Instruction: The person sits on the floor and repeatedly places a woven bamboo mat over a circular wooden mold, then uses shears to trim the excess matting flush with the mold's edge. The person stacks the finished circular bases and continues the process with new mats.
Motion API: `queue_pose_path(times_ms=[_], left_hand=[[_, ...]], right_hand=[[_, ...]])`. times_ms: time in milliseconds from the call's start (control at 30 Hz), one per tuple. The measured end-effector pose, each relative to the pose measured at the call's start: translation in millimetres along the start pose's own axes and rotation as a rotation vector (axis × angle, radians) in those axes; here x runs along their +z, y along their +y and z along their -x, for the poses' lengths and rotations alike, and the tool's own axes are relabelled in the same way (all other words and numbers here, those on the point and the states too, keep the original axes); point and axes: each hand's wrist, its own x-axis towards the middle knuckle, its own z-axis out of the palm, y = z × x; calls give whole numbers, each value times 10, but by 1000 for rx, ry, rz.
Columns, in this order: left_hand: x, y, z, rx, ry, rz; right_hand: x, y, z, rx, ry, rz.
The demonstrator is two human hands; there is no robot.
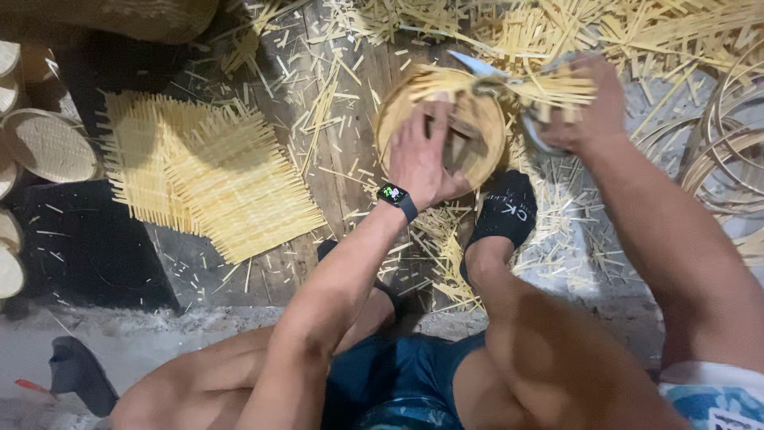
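Here the left hand [420, 155] lies flat, fingers spread, pressed on the inner face of a round woven bamboo tray [440, 127]; its grip is released rather than clenched, the palm and fingertips holding the tray down from above. A smartwatch [395, 196] sits on that wrist. The right hand [585, 107] is clenched around the handles of a pair of large scissors [497, 78], whose pale blades reach leftward from that grip across the tray's upper rim. Loose strip ends [549, 86] sticking out from the tray's edge lie right at the blades, between the two hands; whether the blades bite them at this instant is blurred.

The tray stands just beyond a black-socked foot [505, 209], which lies directly below the left grip's wrist side and touches or nearly touches the tray's lower rim. Left of the left hand, well apart, a flat woven bamboo mat [203, 179] with bristling unfinished edges lies on the wooden floor [350, 143]. Cut bamboo slivers [637, 32] heap beyond the right hand, and bent bamboo hoops [716, 151] lie to its right. Finished round trays [48, 143] are stacked far left.
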Motion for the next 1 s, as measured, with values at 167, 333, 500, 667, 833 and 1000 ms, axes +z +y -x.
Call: queue_pose_path(times_ms=[167,333,500,667,833,1000], left_hand=[[-121,-52,-16,88,-57,-50],[-44,-252,-27,189,-136,-148],[98,-346,-39,314,-83,-353],[220,-99,22,1,99,-85],[128,28,43,49,-41,-76],[-93,-126,-7,235,-105,-85]], right_hand=[[105,0,-26,-126,270,144],[-17,-28,-60,-95,77,39],[-98,-72,-119,-92,-108,221],[-104,-33,-129,-15,-287,97],[33,-120,-122,-88,74,281],[52,16,-65,-173,195,351]])
